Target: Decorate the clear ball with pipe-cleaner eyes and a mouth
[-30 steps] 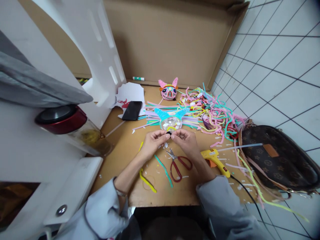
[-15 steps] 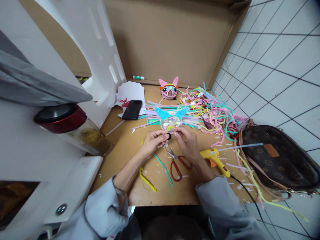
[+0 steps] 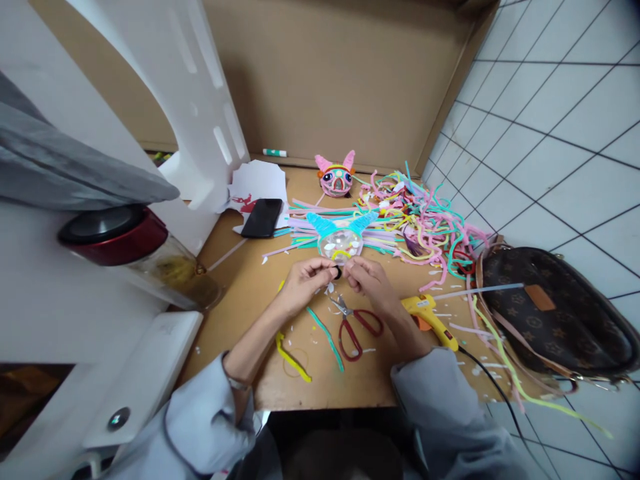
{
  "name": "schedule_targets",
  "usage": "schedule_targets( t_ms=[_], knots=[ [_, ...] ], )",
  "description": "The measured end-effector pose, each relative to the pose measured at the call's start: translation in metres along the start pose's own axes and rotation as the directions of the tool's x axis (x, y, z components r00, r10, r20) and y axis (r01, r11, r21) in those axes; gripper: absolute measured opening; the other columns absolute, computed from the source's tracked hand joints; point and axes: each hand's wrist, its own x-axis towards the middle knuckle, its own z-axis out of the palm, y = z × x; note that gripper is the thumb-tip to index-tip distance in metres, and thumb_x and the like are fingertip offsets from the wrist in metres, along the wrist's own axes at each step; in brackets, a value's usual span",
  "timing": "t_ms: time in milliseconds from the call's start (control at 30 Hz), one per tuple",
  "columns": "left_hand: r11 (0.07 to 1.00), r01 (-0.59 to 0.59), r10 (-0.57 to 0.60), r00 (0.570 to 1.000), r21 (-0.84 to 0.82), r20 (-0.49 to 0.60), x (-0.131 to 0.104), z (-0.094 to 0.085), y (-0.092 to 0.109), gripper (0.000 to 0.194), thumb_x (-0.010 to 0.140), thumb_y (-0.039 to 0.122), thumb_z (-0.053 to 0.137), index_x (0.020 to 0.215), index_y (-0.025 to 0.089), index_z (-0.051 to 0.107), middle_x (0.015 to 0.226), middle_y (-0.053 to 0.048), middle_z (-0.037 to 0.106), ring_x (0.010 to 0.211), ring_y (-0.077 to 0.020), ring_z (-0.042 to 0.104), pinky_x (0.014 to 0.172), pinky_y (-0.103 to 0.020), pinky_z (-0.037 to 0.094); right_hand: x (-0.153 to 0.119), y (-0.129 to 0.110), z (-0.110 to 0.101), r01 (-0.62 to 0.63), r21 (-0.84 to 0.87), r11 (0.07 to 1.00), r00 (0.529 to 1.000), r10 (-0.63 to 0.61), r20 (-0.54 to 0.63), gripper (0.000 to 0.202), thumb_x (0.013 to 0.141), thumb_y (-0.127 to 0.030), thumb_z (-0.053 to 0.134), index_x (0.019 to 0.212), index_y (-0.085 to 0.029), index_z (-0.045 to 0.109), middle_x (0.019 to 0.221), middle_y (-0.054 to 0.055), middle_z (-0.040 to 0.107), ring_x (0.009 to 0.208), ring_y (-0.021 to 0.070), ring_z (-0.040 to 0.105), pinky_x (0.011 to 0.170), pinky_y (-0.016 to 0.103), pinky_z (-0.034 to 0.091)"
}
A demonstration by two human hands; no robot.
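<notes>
Pinched between the fingertips of my left hand (image 3: 306, 283) is a small black piece (image 3: 337, 272). My right hand (image 3: 369, 280) is closed just to its right, and whatever its fingers pinch is too small to make out. Right beyond my hands lies a clear round form (image 3: 340, 244) with two blue horn shapes and a yellow curved strip on it. Red-handled scissors (image 3: 353, 337) lie open below my hands, beside a teal strip (image 3: 327, 339). A yellow strip (image 3: 294, 360) rests nearer my left forearm.
A yellow glue gun (image 3: 433, 322) lies right of my right wrist, near a brown bag (image 3: 555, 313). A pink-horned figure (image 3: 336, 180), colourful fuzzy stems (image 3: 425, 220), a black phone (image 3: 263, 218) and white paper (image 3: 257, 180) lie farther back. A red-lidded jar (image 3: 140, 253) stands left.
The fingers of my right hand have curled in closer beside the black piece. My left hand keeps its hold. The whole view has shifted slightly.
</notes>
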Motion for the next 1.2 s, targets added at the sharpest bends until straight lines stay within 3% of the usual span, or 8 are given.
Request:
schedule_targets(
  t_ms=[367,733,967,1200],
  knots=[
    [0.999,-0.025,0.023,0.999,0.044,0.039,-0.0008,0.0003,0.0029,0.025,0.067,0.038,0.072,0.075,0.015,0.071,0.061,0.002,0.055,0.055,-0.0088,0.038,0.055,-0.023,0.031,0.0004,-0.0039,0.0056,-0.195,0.209,0.958,0.978,0.174,0.112,0.027,0.069,-0.043,0.059,0.06,-0.019,0.051,0.044,-0.01,0.033,0.041,0.0049,0.023,0.043,0.021,0.015],
    [0.995,-0.046,0.04,0.997,0.085,0.071,-0.001,-0.0008,0.0032,0.017,0.068,0.033,0.069,0.07,0.017,0.071,0.06,0.001,0.057,0.056,-0.01,0.043,0.058,-0.023,0.036,-0.0002,-0.0025,0.0045,-0.25,0.336,0.908,0.965,0.204,0.166,0.018,0.064,-0.032,0.062,0.06,-0.019,0.05,0.043,-0.011,0.035,0.038,0.0027,0.023,0.041,0.019,0.014],
    [0.994,-0.065,0.059,0.996,0.088,0.073,-0.002,0.0,0.0035,0.018,0.068,0.035,0.072,0.071,0.018,0.072,0.061,0.0,0.06,0.059,-0.0113,0.048,0.059,-0.023,0.039,0.0009,-0.0037,0.0012,-0.391,0.415,0.821,0.914,0.292,0.283,0.024,0.062,-0.03,0.065,0.059,-0.02,0.044,0.043,-0.011,0.038,0.036,0.0023,0.03,0.039,0.017,0.018],
    [0.995,-0.092,0.085,0.988,0.047,0.128,-0.0021,0.0007,0.0006,0.024,0.071,0.04,0.075,0.074,0.016,0.073,0.072,-0.004,0.07,0.064,-0.0133,0.059,0.064,-0.025,0.047,0.002,0.0022,0.001,-0.442,0.514,0.735,0.889,0.283,0.359,0.023,0.061,-0.029,0.067,0.067,-0.021,0.046,0.046,-0.01,0.045,0.04,0.0086,0.049,0.041,0.02,0.039]
  ],
)
